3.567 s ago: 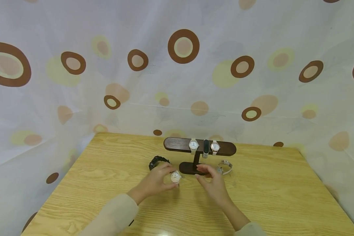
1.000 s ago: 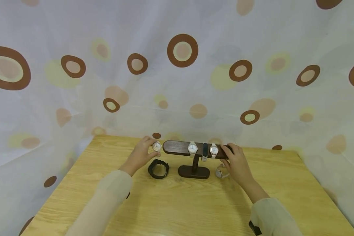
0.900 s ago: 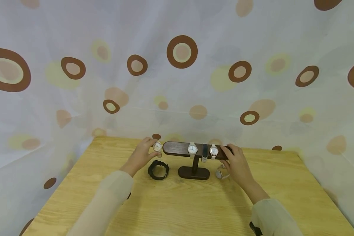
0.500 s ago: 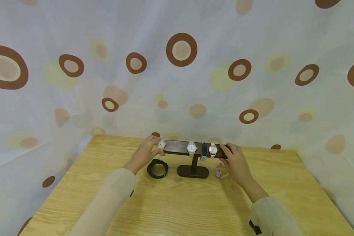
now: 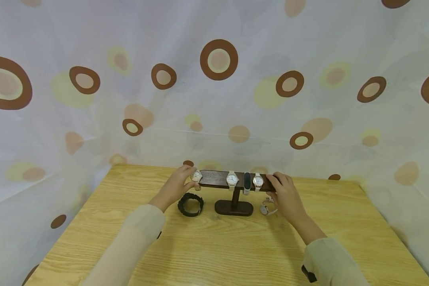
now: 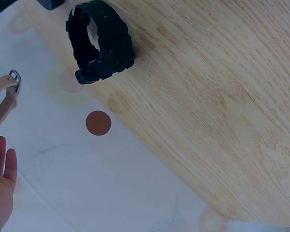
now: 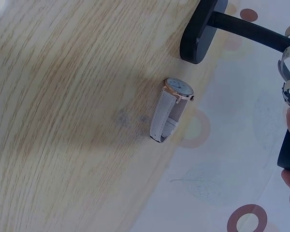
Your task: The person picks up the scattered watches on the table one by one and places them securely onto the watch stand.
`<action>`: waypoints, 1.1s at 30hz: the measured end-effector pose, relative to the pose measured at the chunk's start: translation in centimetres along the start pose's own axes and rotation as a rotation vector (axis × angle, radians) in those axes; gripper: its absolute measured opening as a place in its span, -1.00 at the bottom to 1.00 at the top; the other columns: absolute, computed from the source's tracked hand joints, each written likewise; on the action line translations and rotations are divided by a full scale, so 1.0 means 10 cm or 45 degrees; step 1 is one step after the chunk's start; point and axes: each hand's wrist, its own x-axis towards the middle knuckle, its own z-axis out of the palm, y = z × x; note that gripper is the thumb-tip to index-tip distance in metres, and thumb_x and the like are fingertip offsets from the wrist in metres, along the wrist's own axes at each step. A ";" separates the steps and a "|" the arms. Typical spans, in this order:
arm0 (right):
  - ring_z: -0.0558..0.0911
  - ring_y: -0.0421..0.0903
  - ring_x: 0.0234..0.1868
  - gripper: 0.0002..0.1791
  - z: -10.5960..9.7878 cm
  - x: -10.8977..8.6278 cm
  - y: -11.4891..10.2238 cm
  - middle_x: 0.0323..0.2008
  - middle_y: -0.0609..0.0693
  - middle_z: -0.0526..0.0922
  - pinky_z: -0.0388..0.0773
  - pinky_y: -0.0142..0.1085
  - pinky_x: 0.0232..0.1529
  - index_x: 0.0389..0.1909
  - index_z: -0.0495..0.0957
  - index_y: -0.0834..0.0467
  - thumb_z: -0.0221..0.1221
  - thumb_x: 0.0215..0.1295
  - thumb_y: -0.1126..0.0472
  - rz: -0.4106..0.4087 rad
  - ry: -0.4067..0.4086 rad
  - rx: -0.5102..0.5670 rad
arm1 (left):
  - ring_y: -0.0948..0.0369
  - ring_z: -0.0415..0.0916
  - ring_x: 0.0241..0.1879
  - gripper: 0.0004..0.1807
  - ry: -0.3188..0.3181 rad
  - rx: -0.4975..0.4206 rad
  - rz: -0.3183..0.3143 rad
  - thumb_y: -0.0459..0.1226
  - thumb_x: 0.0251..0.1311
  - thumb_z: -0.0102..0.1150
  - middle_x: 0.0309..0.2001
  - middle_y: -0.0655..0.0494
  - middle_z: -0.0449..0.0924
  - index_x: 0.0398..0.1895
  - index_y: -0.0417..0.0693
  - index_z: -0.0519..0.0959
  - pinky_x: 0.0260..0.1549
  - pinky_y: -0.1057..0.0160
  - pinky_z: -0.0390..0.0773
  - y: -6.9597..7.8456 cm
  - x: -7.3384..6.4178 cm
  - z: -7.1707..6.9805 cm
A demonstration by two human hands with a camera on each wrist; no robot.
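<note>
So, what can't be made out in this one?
Held watch: dial too small to read in the head view, cut off at the left wrist view's left edge.
Whether its strap circles the dark bar: too small in the head view.
Dark-faced band: screen too small to read, head view.
Right hand: mostly cut off by the right wrist view's right edge.

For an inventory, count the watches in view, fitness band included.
6: black watch and pale watch on the table; white watch, fitness band and pink-rimmed watch on the display bar; sixth watch in the left hand, at the bar's end.
</note>
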 end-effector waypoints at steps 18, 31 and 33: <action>0.47 0.29 -0.09 -0.45 0.02 0.01 0.02 -0.13 0.30 0.49 0.51 0.09 -0.08 -0.05 0.49 0.38 0.39 -0.19 0.47 -0.018 0.018 0.030 | -0.10 0.40 0.13 -0.45 -0.031 -0.007 0.063 -0.25 0.08 0.22 0.08 -0.22 0.47 0.14 -0.34 0.43 0.10 -0.01 0.46 -0.02 0.01 -0.02; 0.48 0.28 -0.11 -0.44 0.03 0.02 0.01 -0.14 0.29 0.49 0.52 0.07 -0.09 -0.05 0.50 0.37 0.40 -0.20 0.46 -0.040 0.024 0.001 | -0.07 0.46 0.06 -0.45 0.056 -0.018 0.129 -0.27 0.03 0.26 0.02 -0.22 0.50 0.10 -0.37 0.44 0.04 0.04 0.51 -0.01 0.01 0.03; 0.48 0.28 -0.11 -0.44 0.03 0.02 0.01 -0.14 0.29 0.49 0.52 0.07 -0.09 -0.05 0.50 0.36 0.40 -0.19 0.45 -0.046 0.015 -0.017 | -0.06 0.47 0.05 -0.45 0.061 -0.017 0.142 -0.27 0.02 0.26 0.02 -0.21 0.50 0.10 -0.37 0.44 0.02 0.05 0.52 0.00 0.02 0.04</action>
